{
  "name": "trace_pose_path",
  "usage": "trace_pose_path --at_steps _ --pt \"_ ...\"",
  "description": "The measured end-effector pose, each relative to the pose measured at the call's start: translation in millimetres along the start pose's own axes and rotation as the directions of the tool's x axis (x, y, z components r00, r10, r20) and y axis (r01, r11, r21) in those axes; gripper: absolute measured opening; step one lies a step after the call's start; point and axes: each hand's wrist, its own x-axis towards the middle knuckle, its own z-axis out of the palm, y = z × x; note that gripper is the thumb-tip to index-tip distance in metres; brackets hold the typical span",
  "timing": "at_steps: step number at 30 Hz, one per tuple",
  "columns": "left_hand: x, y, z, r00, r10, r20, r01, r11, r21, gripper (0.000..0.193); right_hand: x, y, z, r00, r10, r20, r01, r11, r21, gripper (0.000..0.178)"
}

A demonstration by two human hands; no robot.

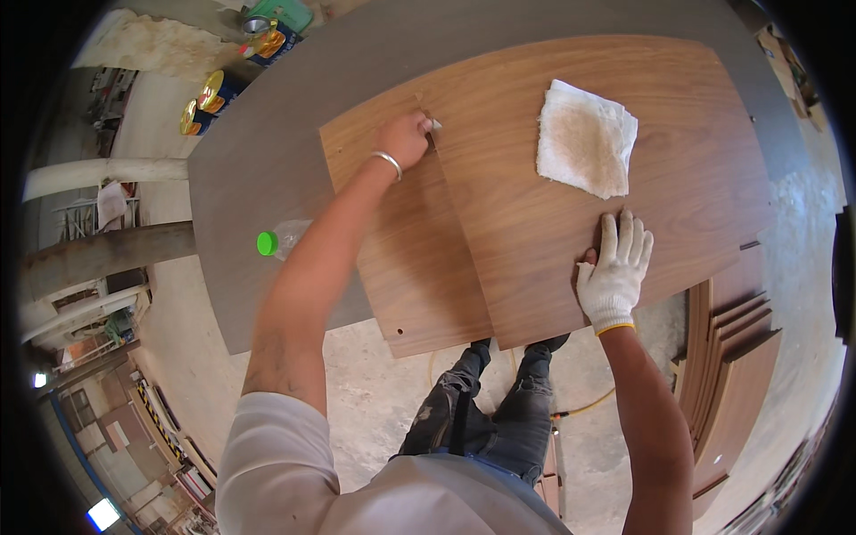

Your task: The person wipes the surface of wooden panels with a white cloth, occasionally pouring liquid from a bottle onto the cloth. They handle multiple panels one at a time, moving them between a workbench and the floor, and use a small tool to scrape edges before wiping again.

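1 gloved R hand [615,275] on wd panel [526,232]; tin lbls [275,41] blurry.

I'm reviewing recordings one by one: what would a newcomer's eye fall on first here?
Likely the white cloth with its brownish stain, on the right-hand wood panel. Next, the gloved right hand lying flat near that panel's near edge, and the bare left hand, wrist in a silvery bangle, by its left edge. A bright green bottle cap stands out at left.
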Motion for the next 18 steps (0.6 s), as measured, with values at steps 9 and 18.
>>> trace_pose_path --at_steps 9,18 --pt "-91.0 20.3 34.3 0.98 0.198 0.017 -0.198 0.964 0.179 0.017 -1.6 3.0 -1.1 1.0 0.004 -0.006 -0.004 1.0 -0.005 0.071" --pt "-29.6 18.0 10.6 1.0 -0.014 -0.001 0.014 0.999 0.051 0.023 -3.3 2.7 3.0 0.999 -0.02 -0.041 0.019 0.999 -0.031 0.068"
